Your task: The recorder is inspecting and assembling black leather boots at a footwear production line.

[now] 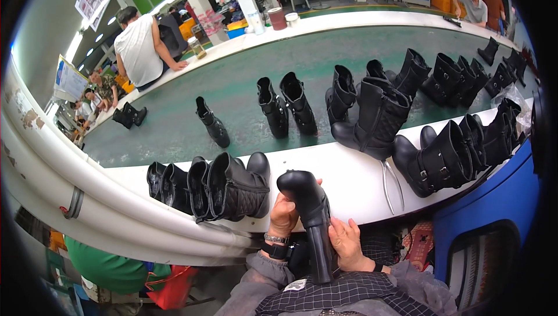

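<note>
A black boot [302, 197] is held in front of me above the ledge's near edge, its rounded toe up and its shaft pointing down toward my apron. My left hand [283, 214] is closed around the foot part from the left side. Against the right side of the shaft lies my right hand [347, 241], gripping it with part of the fingers hidden. Left of the boot, several black boots [238, 191] with quilted sides and zips stand on the white ledge [331, 176]. A large quilted boot [375, 118] stands at the right, partly above a metal two-legged tool [390, 185].
Beyond the ledge runs a green conveyor belt [250, 54] carrying several black boots [273, 107]. More buckled boots [442, 162] crowd the ledge's right end, beside a blue machine [494, 200]. White pipes [87, 182] border the left. A person in white [139, 49] sits across the belt.
</note>
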A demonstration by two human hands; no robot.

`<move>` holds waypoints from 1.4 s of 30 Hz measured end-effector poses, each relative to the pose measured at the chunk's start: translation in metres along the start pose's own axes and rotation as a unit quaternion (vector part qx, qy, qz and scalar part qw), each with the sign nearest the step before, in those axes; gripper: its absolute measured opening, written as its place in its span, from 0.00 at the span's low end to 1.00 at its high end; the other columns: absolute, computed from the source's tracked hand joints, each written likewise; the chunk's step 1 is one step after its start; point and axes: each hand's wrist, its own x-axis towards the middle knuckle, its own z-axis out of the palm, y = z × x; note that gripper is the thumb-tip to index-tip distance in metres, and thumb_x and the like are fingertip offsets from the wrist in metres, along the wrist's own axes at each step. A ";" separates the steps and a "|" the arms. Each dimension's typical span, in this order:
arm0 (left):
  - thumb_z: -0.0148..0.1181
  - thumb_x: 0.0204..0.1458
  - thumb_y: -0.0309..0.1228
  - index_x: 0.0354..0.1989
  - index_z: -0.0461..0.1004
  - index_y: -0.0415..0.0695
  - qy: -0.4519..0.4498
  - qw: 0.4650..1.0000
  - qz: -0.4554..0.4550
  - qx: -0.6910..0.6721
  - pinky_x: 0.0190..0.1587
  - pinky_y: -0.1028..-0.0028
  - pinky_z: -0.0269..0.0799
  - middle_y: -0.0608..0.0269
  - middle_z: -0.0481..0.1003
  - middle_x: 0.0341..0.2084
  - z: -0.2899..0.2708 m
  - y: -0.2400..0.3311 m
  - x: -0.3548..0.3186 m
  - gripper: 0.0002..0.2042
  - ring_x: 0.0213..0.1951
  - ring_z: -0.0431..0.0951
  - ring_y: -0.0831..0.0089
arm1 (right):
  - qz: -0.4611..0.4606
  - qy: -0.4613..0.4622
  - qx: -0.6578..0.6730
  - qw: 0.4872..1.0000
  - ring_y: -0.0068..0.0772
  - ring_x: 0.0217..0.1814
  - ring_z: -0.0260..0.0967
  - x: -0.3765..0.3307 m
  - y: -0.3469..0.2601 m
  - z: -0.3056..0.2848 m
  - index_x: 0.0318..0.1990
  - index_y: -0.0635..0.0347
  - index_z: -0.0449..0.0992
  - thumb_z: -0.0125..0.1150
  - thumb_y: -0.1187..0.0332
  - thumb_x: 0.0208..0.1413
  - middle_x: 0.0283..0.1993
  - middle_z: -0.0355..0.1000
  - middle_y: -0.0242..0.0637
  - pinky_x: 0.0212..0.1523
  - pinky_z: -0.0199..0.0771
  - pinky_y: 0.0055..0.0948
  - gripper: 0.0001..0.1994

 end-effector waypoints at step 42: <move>0.69 0.44 0.33 0.62 0.54 0.27 0.168 0.702 0.247 0.646 0.63 0.57 0.62 0.34 0.62 0.59 -0.037 -0.028 -0.058 0.40 0.60 0.65 0.42 | -0.007 -0.245 0.031 0.969 0.49 0.33 0.76 0.256 0.014 0.007 0.55 0.61 0.71 0.58 0.70 0.51 0.31 0.76 0.47 0.35 0.75 0.38 0.21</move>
